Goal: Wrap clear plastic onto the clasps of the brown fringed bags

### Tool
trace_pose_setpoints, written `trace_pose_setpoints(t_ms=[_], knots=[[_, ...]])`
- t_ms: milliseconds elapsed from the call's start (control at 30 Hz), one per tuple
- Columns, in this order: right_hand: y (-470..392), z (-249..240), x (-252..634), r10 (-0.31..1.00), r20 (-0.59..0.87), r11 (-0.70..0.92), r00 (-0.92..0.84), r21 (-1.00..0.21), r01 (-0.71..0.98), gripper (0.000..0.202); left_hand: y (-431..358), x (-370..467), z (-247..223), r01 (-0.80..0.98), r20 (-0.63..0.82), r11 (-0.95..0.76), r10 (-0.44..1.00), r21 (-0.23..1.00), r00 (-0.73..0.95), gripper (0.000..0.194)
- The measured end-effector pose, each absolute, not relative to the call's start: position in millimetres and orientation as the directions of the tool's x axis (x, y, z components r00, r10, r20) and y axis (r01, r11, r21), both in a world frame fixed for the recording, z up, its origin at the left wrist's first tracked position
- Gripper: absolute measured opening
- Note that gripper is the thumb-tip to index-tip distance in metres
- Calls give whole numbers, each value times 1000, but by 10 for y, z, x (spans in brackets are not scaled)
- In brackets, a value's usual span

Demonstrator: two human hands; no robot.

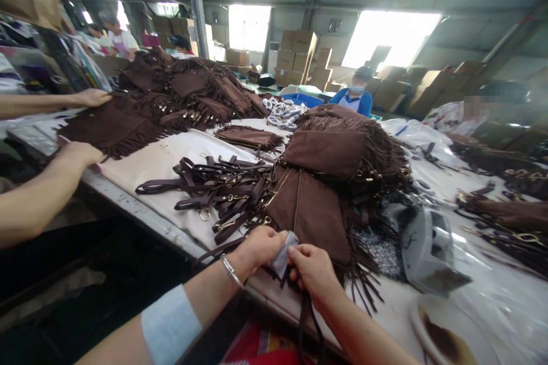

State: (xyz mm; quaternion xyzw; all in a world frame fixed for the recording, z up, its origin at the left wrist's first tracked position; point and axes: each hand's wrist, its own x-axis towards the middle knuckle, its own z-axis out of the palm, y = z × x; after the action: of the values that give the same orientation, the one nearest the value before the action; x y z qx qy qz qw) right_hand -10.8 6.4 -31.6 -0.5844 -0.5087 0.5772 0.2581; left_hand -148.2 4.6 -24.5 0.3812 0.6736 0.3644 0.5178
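My left hand point(262, 250), with a silver bangle at the wrist, pinches a small crumpled whitish wrap point(281, 261), thin plastic or tissue. From the other side, the fingers of my right hand point(311, 269) are closed at the wrap's edge. Whatever is inside the wrap is hidden. A dark brown strap point(305, 319) hangs below my right hand. Just beyond both hands lies a brown fringed bag point(319, 219) with a zipper. To the left is a heap of brown straps point(231, 194) with gold clasps.
Brown fringed bags point(192, 85) are piled at the back left, where a co-worker's hands point(81, 154) touch one. White-wrapped rings point(285, 113) lie mid-table. On the right stand a white container point(428, 248) and a stained round vessel point(449, 333). The table's metal edge point(141, 211) runs along the left.
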Motion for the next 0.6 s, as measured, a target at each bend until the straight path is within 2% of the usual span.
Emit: trace_pose_setpoints(t_ms=[100,200,267,367,500,600], knots=[[64,-346,-61,928,-272,-152,-253,-899,410,27,56,-1462,-232,199,-416,432,902,880,-117,37],[78,-340,75,951,-43,113,-305,-873,475,27,67,-1440,-245,131,-431,436,900,890,-68,33],[119,-302,183,937,145,300,-317,-800,520,25,81,-1440,-261,53,-473,473,881,879,-19,33],[212,-219,279,830,342,554,-441,-596,581,24,106,-1458,-277,-12,-499,499,866,866,37,34],[332,-163,226,676,367,737,-639,-308,602,20,114,-1480,-271,-18,-486,487,873,873,49,34],[422,-153,135,645,355,760,-677,-203,617,16,80,-1481,-266,29,-440,440,898,898,11,36]])
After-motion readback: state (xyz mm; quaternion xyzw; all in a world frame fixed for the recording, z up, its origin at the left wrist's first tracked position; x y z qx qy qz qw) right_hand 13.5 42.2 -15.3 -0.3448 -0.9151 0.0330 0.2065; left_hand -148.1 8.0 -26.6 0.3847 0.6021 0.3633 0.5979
